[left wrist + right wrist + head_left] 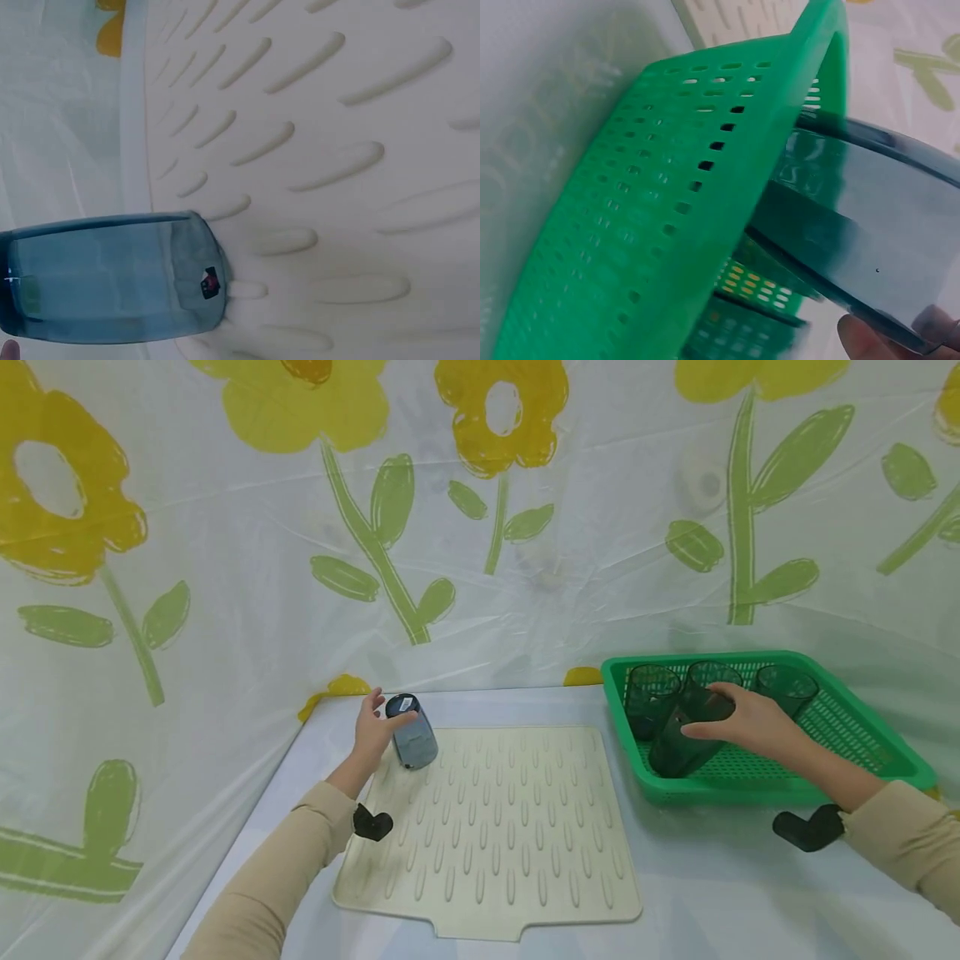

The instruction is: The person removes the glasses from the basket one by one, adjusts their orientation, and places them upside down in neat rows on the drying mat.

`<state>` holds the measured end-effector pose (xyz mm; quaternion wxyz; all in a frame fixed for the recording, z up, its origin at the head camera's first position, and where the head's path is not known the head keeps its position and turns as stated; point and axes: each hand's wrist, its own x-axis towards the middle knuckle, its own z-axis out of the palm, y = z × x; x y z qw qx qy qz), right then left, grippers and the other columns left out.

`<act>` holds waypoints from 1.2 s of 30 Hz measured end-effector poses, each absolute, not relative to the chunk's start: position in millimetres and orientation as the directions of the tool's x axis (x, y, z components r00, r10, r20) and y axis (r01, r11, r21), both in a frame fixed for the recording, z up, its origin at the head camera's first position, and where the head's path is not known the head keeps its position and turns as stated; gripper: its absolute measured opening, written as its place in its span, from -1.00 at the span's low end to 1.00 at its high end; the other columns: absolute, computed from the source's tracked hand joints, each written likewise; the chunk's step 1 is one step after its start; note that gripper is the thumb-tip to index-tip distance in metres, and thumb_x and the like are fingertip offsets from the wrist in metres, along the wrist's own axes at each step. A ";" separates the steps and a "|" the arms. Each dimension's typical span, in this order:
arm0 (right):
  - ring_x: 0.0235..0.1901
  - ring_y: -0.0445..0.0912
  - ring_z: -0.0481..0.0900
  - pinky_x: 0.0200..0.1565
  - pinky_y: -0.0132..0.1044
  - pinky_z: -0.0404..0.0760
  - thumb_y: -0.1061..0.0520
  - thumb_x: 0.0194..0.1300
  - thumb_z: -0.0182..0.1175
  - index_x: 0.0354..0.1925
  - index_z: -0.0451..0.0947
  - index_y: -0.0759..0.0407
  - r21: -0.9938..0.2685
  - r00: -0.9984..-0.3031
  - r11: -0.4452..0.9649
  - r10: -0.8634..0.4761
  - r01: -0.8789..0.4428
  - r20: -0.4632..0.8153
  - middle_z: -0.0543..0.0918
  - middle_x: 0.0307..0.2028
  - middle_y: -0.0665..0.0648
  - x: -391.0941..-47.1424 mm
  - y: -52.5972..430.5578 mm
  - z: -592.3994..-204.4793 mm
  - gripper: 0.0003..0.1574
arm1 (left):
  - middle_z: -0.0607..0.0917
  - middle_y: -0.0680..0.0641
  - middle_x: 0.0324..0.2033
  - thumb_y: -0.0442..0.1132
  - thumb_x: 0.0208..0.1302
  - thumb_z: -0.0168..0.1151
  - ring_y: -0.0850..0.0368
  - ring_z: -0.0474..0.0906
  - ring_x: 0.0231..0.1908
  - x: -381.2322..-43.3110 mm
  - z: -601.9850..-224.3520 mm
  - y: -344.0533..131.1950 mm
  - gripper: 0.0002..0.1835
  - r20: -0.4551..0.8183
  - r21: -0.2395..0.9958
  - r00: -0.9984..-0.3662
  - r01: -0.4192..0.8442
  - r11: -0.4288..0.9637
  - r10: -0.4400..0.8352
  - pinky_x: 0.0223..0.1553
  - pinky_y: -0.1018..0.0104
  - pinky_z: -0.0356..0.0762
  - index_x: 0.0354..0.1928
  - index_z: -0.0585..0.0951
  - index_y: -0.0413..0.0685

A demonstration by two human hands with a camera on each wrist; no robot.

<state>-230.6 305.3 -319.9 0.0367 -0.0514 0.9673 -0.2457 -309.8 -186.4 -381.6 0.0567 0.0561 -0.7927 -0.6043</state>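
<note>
Glass [677,750] tilts in the right hand's [757,720] pinch, not yet out of the basket [750,792], two others [647,708] beside it seemingly left, while the loosely spread left hand [369,735] is at one apparently delivered tumbler [417,747] on the mat [510,839].

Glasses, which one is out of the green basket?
The glass beside the left hand, at the far left corner of the cream mat; the other glasses are within the green basket's rim.

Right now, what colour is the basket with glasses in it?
The basket is green, showing best in the right wrist view.
</note>
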 end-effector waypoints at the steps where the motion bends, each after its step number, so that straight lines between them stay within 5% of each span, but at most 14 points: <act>1: -0.05 0.32 0.40 -0.31 -0.04 0.49 -0.32 0.09 0.18 0.31 -0.02 0.48 -0.476 -0.993 0.875 -0.116 -0.086 -0.034 0.31 0.11 0.52 -229.8 305.1 -318.4 0.19 | 0.07 -0.17 0.37 -0.26 0.14 0.27 -0.13 -0.07 0.35 -309.5 -379.8 -187.8 -0.11 0.032 0.965 -0.987 -0.010 0.262 -0.156 0.30 0.00 0.04 0.41 -0.03 -0.05; 10: 0.01 0.35 0.33 -0.23 0.08 0.44 -0.30 0.14 0.14 0.33 -0.04 0.45 -0.479 -0.995 0.873 -0.104 -0.087 -0.008 0.26 0.14 0.50 -226.3 306.5 -298.9 0.15 | 0.15 -0.12 0.34 -0.28 0.12 0.28 -0.09 -0.02 0.33 -303.0 -363.3 -188.4 -0.15 0.135 0.947 -0.985 0.095 0.306 -0.111 0.27 0.02 0.12 0.39 0.04 -0.06; 16: 0.03 0.32 0.32 -0.21 0.09 0.42 -0.30 0.17 0.11 0.34 -0.05 0.42 -0.491 -0.995 0.867 -0.095 -0.089 0.012 0.28 0.15 0.45 -228.0 305.7 -286.7 0.12 | 0.17 -0.16 0.33 -0.29 0.12 0.28 -0.11 0.01 0.32 -293.0 -354.1 -177.5 -0.18 0.178 0.932 -0.984 0.159 0.326 -0.030 0.31 0.01 0.00 0.38 0.07 -0.11; 24: 0.04 0.30 0.33 -0.15 0.15 0.40 -0.29 0.20 0.08 0.34 -0.05 0.42 -0.511 -0.995 0.854 -0.099 -0.101 0.030 0.27 0.15 0.45 -229.7 303.4 -274.9 0.09 | 0.23 -0.17 0.28 -0.10 0.05 0.35 -0.14 0.04 0.30 -275.8 -346.5 -162.1 -0.15 0.287 0.911 -0.953 0.303 0.278 0.100 0.31 0.02 0.01 0.34 0.14 -0.07; 36: 0.07 0.27 0.31 -0.12 0.16 0.37 -0.24 0.24 0.06 0.37 -0.09 0.35 -0.585 -0.993 0.803 -0.102 -0.116 0.057 0.28 0.16 0.42 -223.2 295.1 -264.0 0.04 | 0.23 -0.12 0.30 -0.32 0.09 0.30 -0.04 0.05 0.31 -267.6 -335.8 -139.5 -0.21 0.241 0.920 -0.954 0.284 0.270 0.179 0.32 0.01 -0.04 0.35 0.14 -0.05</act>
